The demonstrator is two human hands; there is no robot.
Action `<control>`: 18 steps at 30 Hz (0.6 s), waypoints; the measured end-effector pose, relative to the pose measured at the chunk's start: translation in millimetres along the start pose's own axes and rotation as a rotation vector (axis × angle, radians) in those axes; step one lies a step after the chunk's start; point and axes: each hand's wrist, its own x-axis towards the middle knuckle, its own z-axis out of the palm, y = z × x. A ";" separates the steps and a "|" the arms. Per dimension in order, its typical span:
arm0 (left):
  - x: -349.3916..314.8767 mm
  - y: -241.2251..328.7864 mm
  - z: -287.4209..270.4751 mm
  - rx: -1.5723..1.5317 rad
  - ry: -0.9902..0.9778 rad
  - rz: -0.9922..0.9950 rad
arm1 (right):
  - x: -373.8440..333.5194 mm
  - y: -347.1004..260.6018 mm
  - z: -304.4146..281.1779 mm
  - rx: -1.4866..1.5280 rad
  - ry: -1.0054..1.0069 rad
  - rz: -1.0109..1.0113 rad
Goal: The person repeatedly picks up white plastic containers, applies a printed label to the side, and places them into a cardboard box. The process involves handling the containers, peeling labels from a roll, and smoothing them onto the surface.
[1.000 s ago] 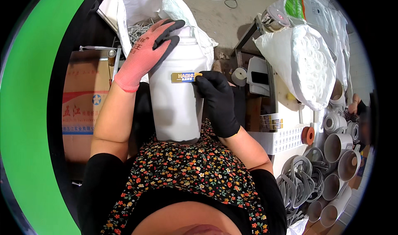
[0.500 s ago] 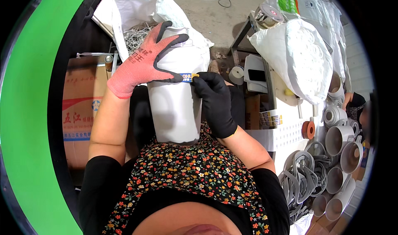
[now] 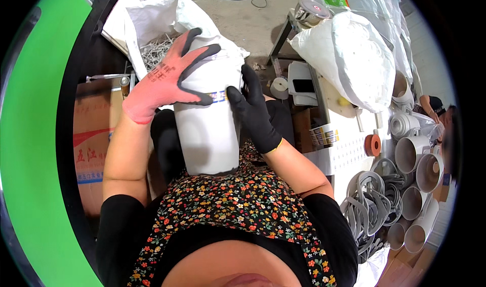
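Note:
A tall, light-grey plastic container [image 3: 208, 140] stands between my arms, its lower end against my flowered apron [image 3: 228, 201]. My left hand [image 3: 164, 84], in a pink glove with black fingertips, spreads round its upper part and holds it, thumb on the front. A small blue and yellow sticker [image 3: 219, 96] lies across the container beside that thumb. My right hand [image 3: 256, 117], in a black glove, grips the container's right side, with the thumb near the sticker's right end and the fingers along the edge. Part of the container's top is behind my left hand.
A white sack [image 3: 136, 34] of grey scraps stands beyond the container. On the right table are a stuffed white bag [image 3: 349, 59], a sticker sheet [image 3: 324, 135], an orange-brown tape roll [image 3: 372, 145], grey handles [image 3: 364, 203] and jugs [image 3: 411, 155]. A cardboard box [image 3: 91, 150] is at left.
My right fingers have gone from pinching the sticker's end to lying spread along the container's side. The sticker now lies flat. The whole view has shifted slightly.

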 end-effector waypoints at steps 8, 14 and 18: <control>4.3 16.9 -13.7 -0.705 0.424 -0.167 | 7.6 92.7 -28.4 0.718 -0.282 0.383; 27.6 44.8 -34.6 -0.314 0.514 -0.058 | -3.3 -2.6 -54.4 0.187 0.130 0.040; 17.3 8.5 -10.1 -0.892 0.413 -0.269 | -38.1 -31.2 -81.0 -0.557 -0.012 -0.495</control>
